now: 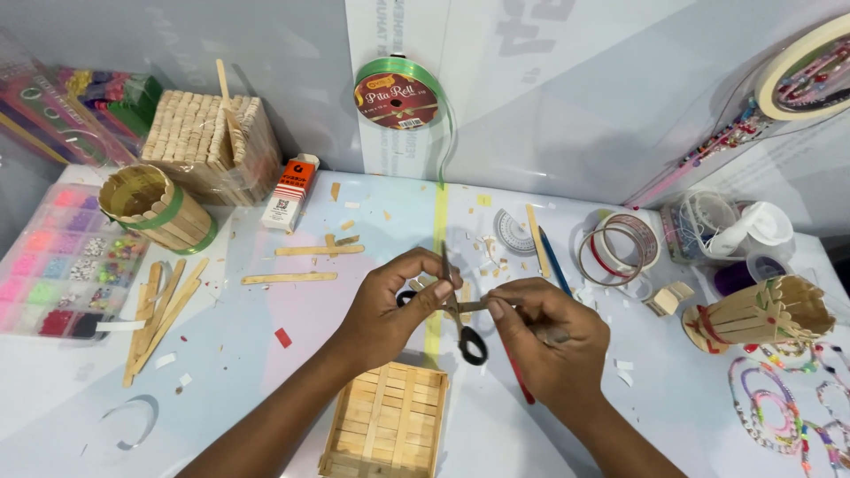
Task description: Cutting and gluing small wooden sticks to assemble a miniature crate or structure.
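Left hand (390, 305) grip works black-handled scissors (462, 323); right hand (549, 332) grip pinches a wooden stick (471, 306) between the blades, above the tabletop (372, 221).

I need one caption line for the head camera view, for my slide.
Left hand works black-handled scissors on a thin wooden craft stick held by right hand, above a square stick-built tray.

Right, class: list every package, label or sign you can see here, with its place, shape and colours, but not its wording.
Ribbon spool label: on the back wall, round, red and gold, green ribbon around it.
Small box: near the wall left of centre, oblong, white with an orange top.
Wall sign: behind the spool, pale panel with grey lettering.
Bead organiser: far left, clear compartments, pink and mixed beads.
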